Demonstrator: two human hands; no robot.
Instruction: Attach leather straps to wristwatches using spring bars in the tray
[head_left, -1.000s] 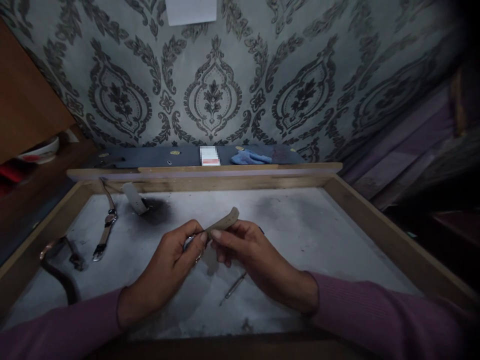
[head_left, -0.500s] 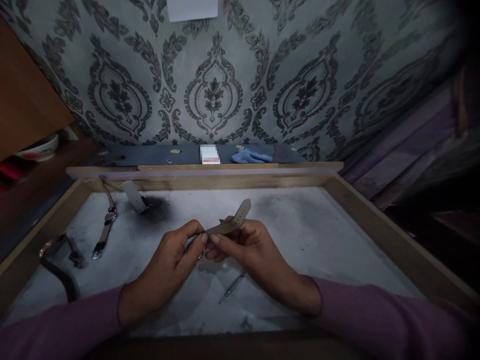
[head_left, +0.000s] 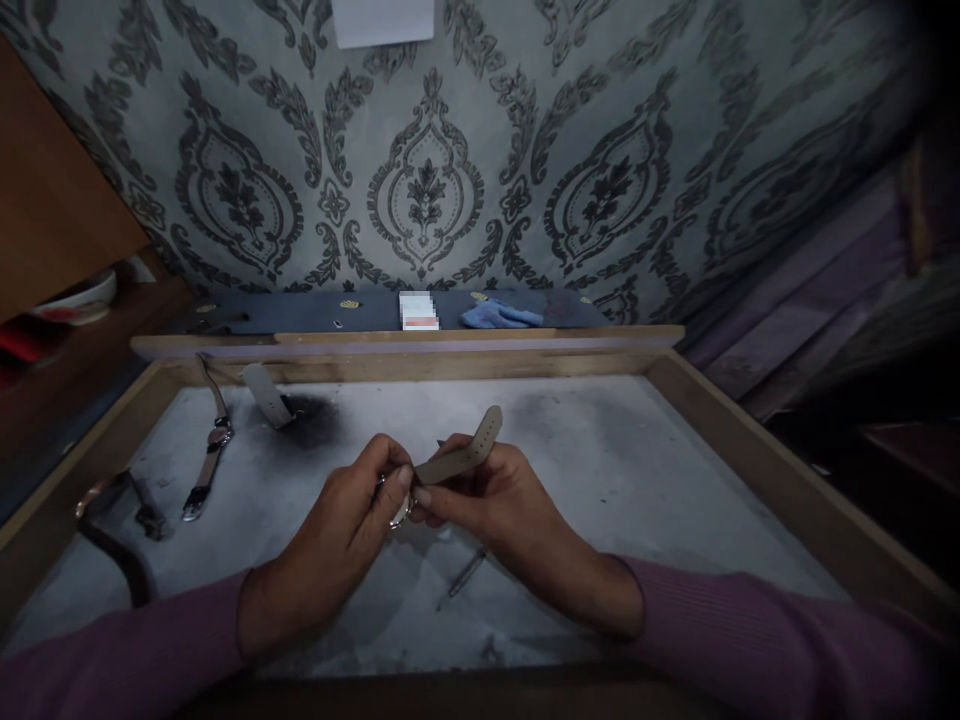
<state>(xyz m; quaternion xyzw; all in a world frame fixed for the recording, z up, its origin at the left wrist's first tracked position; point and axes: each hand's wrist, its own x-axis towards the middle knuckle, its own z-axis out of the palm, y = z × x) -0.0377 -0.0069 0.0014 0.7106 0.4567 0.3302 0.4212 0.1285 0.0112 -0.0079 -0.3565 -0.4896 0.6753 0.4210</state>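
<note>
Purple ribbed sleeves enter from both lower corners, leading to two bare hands that meet over the middle of the whitish surface. Left hand: thumb and bent forefinger are closed on a metal-rimmed watch case, partly hidden by the fingers. Right hand: thumb and fingers are closed in a pinch around a grey-beige watch strap, whose perforated free end angles upward, above the fingers. Whether strap and case are joined cannot be told. Below the right hand, a slender metallic tool lies obliquely.

At left, a dark curved strap lies nearest the left forearm; beyond it, a wristwatch is extended lengthwise, buckle toward the viewer. Farther back, a pale perforated strap stands curved near the far wooden rim enclosing the surface.

Behind the rim, a dark blue ledge carries a small white-and-red item, its face pixelated, and, to its right, a crumpled blue cloth. A bowl occupies a shelf at far left. Damask-patterned wallpaper forms the background, with a white sheet at its upper edge.
</note>
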